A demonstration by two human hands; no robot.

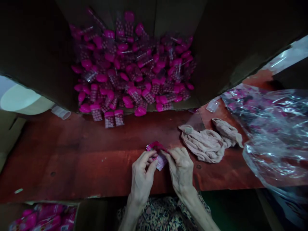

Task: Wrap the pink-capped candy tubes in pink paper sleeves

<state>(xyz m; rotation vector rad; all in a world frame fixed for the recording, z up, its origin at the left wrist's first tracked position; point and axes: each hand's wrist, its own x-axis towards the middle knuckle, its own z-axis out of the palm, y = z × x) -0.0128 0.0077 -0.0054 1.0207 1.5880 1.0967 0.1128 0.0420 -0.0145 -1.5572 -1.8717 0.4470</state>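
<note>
At six o'clock our left hand [141, 170] and right hand [181, 166] pinch a packet [161, 163], magenta above, pale lilac below, any writing unreadable.

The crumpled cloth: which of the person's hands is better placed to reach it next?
Probably the right hand: the cloth lies on its side, and the left hand is farther away. Both are at the small packet, so it may need freeing first.

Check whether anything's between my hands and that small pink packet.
Nothing visible is: your left hand and right hand both hold the pink packet directly. The crumpled cloth lies to the right, not in between.
</note>
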